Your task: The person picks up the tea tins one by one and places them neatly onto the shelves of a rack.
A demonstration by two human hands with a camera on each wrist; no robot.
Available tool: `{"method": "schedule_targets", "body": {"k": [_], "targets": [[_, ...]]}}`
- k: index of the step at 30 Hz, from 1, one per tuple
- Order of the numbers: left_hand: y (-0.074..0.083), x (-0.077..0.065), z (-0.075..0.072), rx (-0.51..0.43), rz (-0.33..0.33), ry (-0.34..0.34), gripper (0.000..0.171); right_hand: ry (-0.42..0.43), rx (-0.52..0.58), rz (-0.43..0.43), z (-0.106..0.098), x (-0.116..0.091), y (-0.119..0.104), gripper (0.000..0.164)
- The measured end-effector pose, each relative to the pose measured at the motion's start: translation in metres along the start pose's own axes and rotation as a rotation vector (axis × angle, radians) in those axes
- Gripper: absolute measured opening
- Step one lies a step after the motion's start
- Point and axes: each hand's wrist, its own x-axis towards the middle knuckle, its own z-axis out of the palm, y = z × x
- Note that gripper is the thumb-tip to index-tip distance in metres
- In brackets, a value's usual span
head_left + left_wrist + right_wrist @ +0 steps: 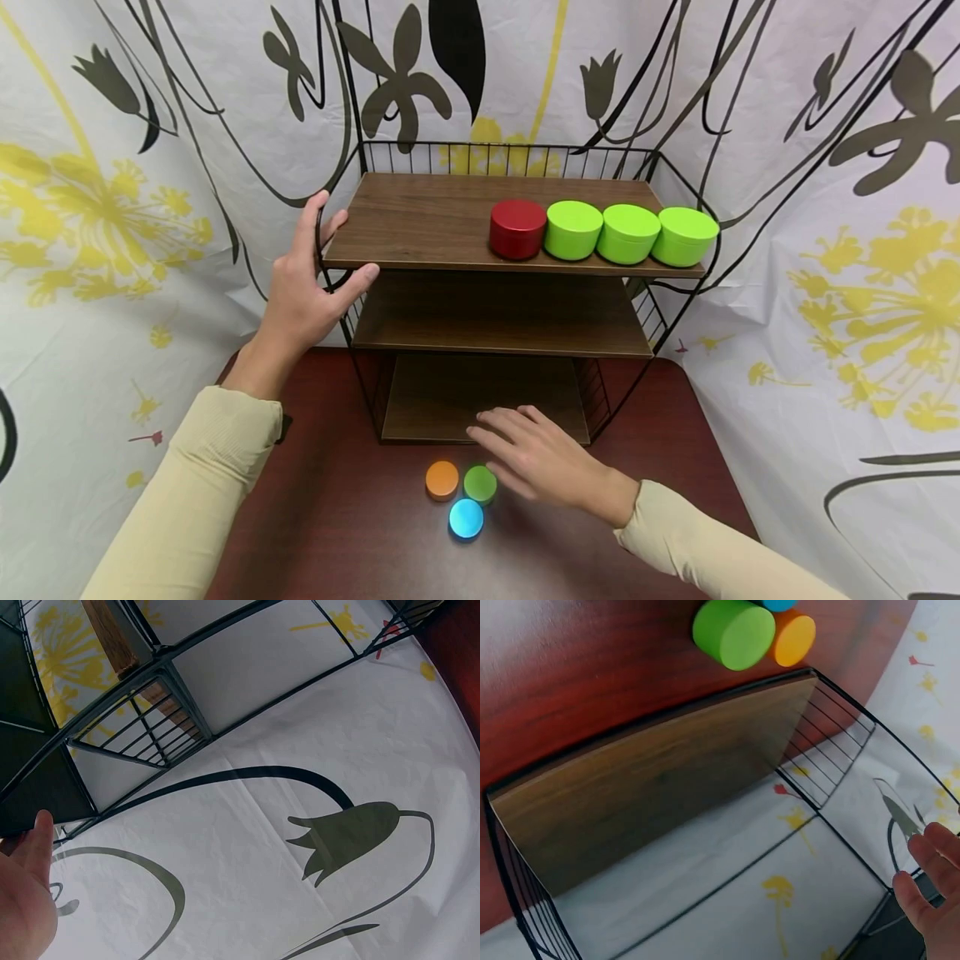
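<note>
My left hand [303, 287] grips the left side of a black wire shelf rack [487, 268] at its top board, thumb at the front edge. In the left wrist view, part of that hand [30, 892] shows beside the wire frame. My right hand [551, 458] is over the table before the bottom shelf, fingers extended and holding nothing. Just left of it stand small round containers: a green one [480, 485], an orange one [442, 481] and a blue one [467, 519]. Fingers of the right hand [937, 881] appear at the right wrist view's edge.
On the top board's right half stand a red round tin [517, 229] and three lime-green ones [628, 234] in a row. Two lower wooden boards [498, 312] sit beneath. The rack stands on a dark red table [337, 517], with a flower-printed cloth [765, 167] around it.
</note>
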Motion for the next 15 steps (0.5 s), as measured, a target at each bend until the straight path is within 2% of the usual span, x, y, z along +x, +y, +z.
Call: {"method": "schedule_targets", "body": {"k": [8, 15], "targets": [[0.0, 0.0, 0.0, 0.002, 0.009, 0.004, 0.083, -0.058, 0.024, 0.058, 0.019, -0.015, -0.004, 0.05], [-0.001, 0.0, 0.001, 0.006, 0.021, 0.009, 0.084, -0.094, 0.034, 0.085, 0.034, -0.025, -0.004, 0.048]]}}
